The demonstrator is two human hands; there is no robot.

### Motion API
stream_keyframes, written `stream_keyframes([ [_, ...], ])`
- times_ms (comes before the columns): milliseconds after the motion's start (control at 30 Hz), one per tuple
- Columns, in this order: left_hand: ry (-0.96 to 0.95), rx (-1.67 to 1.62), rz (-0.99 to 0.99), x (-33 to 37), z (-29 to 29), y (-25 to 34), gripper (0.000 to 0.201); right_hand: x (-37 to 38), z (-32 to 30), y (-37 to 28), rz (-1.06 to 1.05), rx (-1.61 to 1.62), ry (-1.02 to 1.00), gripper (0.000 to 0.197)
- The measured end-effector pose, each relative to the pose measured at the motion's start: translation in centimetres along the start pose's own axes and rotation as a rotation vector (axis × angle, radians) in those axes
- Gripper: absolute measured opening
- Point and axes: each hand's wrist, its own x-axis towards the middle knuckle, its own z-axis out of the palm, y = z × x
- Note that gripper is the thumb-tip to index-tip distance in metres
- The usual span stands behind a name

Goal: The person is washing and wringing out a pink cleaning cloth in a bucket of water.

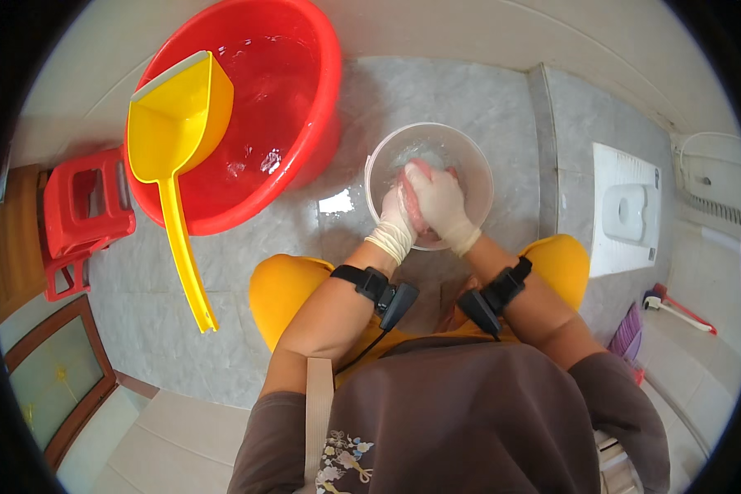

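Both my hands, in white gloves, are closed together over the white bucket (473, 183) on the floor in front of me. Between them is a pink cloth (414, 211), bunched up and partly covered by the fingers. My left hand (393, 221) grips its left side, while my right hand (441, 202) wraps it from the right and above. Some liquid shows at the bottom of the bucket, behind the hands. At the left, a large red tub (328, 90) holds water. Across its near left rim rests a yellow dustpan (173, 136), its long handle hanging outside toward me.
Stacked red plastic stools (86, 206) stand left of the tub. A raised floor edge (545, 148) runs right of the bucket, with a white squat toilet (626, 212) beyond it. Purple bristles (626, 336) and a long-handled brush (682, 313) lie by the right wall.
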Motion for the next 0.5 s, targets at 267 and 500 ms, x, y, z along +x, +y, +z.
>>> stream_keyframes([
  [267, 0.158, 0.160, 0.193, -3.4, 4.0, 0.7, 0.033, 0.3, -1.0, 0.8, -0.061, -0.500, 0.176, 0.050],
  [500, 0.087, 0.686, 0.301, -4.8, 5.3, 0.4, 0.021, 3.5, -7.0, 2.5, 0.032, -0.655, 0.026, 0.048],
])
